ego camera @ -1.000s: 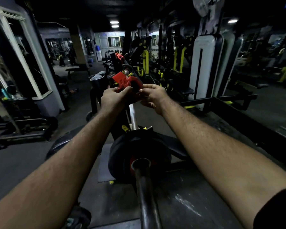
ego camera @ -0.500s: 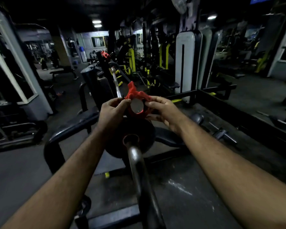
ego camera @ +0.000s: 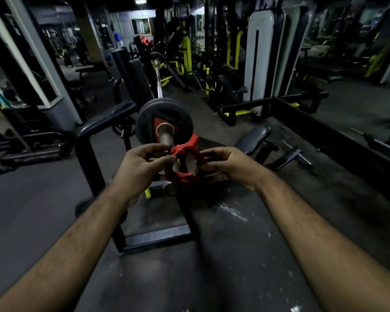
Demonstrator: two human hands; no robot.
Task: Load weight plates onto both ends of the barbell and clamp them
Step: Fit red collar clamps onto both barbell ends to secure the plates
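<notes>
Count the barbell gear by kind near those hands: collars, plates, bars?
Red clamp collar, held by left hand and right hand: 1
Weight plates on the near sleeve, as far as edges show: 2
Barbell: 1
Total: 4

We stretch both bare forearms forward and bring the hands near each other. Our left hand [ego camera: 137, 165] pinches the red clamp [ego camera: 185, 163] with curled fingers and thumb. Our right hand [ego camera: 231, 165] grips its other side, fingers bent around it.
</notes>
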